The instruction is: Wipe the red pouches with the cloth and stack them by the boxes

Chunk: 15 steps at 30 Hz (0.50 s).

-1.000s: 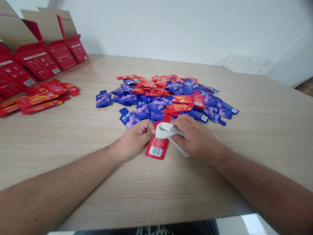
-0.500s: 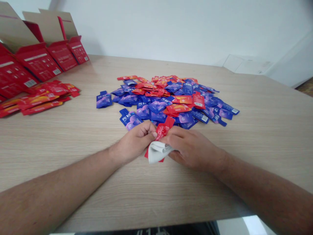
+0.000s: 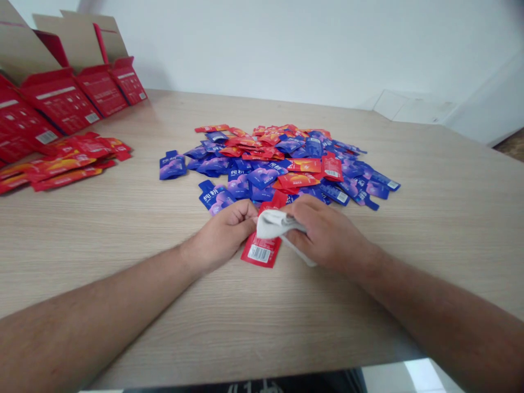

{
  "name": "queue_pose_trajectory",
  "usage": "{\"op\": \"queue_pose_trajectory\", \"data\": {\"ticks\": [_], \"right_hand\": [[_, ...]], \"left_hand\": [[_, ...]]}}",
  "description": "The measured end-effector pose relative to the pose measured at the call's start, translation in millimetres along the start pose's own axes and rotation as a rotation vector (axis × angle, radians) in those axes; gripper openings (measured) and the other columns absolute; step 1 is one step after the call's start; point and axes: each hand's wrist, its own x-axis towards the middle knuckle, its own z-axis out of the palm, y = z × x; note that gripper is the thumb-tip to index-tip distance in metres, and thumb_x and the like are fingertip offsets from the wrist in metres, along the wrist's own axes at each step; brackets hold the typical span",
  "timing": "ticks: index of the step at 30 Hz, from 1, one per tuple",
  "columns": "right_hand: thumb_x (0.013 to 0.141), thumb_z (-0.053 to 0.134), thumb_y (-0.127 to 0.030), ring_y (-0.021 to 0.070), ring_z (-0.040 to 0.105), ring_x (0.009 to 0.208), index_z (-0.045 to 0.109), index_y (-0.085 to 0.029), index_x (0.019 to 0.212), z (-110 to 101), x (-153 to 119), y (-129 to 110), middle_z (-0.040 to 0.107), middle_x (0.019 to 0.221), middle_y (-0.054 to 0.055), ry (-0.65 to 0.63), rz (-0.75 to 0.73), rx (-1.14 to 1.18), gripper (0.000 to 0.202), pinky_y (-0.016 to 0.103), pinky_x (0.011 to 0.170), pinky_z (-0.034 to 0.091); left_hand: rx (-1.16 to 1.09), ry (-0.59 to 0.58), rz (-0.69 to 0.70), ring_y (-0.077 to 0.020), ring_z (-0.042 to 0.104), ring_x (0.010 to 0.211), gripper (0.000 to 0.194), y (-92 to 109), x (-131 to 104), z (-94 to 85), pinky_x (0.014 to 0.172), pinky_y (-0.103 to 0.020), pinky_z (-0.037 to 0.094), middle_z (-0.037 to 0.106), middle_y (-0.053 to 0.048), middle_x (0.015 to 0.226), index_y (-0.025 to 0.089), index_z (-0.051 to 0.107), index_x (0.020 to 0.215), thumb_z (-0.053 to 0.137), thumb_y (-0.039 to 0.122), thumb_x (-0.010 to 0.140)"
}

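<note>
A red sachet (image 3: pixel 262 253) with a white barcode label lies at the middle of the table, its narrow top pointing away from me. My left hand (image 3: pixel 229 228) is closed on the sachet's left edge, thumb against forefinger. In my right hand (image 3: pixel 327 229) is a folded white cloth (image 3: pixel 271 224), gripped between thumb and fingers over the sachet's upper part. The cloth covers some of the print, and a loose end of it hangs below my right hand. Just beyond both hands is a pile of blue sachets (image 3: pixel 264 176) and red-orange sachets (image 3: pixel 300 179).
At the far left, several red cartons (image 3: pixel 61 102) stand in a row with raised flaps. A stack of red sachets (image 3: pixel 69 161) lies before them. One blue sachet (image 3: pixel 172 166) sits apart, left of the pile. A white wall (image 3: pixel 286 49) rises behind the table (image 3: pixel 196 333).
My right hand has moved the cloth upward and off the sachet's lower part, so the barcode now shows. My left hand keeps its hold on the sachet.
</note>
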Motion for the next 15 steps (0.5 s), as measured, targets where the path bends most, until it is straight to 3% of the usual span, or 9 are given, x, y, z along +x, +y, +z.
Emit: {"op": "queue_pose_trajectory", "data": {"ticks": [2, 7, 12, 15], "right_hand": [[0.099, 0.057, -0.027, 0.0257, 0.063, 0.103, 0.061, -0.018, 0.121, 0.0, -0.5, -0.4, 0.065, 0.114, 0.012, 0.045, 0.044, -0.008, 0.024, 0.04, 0.085, 0.053], [0.097, 0.059, -0.024, 0.0237, 0.064, 0.1, 0.064, -0.022, 0.115, 1.4, -1.6, -6.0, 0.066, 0.111, 0.008, -0.15, -0.182, -0.009, 0.019, 0.037, 0.083, 0.053], [0.099, 0.059, -0.029, 0.0264, 0.063, 0.103, 0.062, -0.018, 0.117, -0.3, 1.9, 2.6, 0.066, 0.112, 0.012, 0.081, 0.064, -0.009, 0.021, 0.04, 0.085, 0.053], [0.099, 0.057, -0.027, 0.0246, 0.063, 0.101, 0.062, -0.02, 0.117, -0.1, 0.7, 0.7, 0.065, 0.112, 0.01, -0.029, -0.038, 0.028, 0.02, 0.038, 0.084, 0.053]], "left_hand": [[0.001, 0.011, -0.001, -0.0089, 0.047, 0.059, 0.026, -0.2, 0.3, 0.0, 0.055, -0.022, 0.038, 0.056, 0.003, 0.073, 0.018, 0.055, 0.087, 0.067, 0.04, 0.094], [0.005, 0.001, 0.015, -0.0095, 0.047, 0.06, 0.024, 0.4, -0.4, 0.6, 0.055, -0.022, 0.038, 0.055, 0.003, 0.074, 0.019, 0.056, 0.087, 0.069, 0.038, 0.092], [-0.037, 0.023, -0.004, -0.0095, 0.047, 0.059, 0.026, 1.2, -0.1, 1.7, 0.053, -0.022, 0.036, 0.055, 0.002, 0.073, 0.019, 0.053, 0.085, 0.068, 0.038, 0.093], [-0.02, 0.017, 0.016, -0.0094, 0.047, 0.061, 0.025, 3.6, -1.0, 2.5, 0.056, -0.023, 0.038, 0.056, 0.002, 0.075, 0.018, 0.055, 0.085, 0.07, 0.037, 0.092]]}}
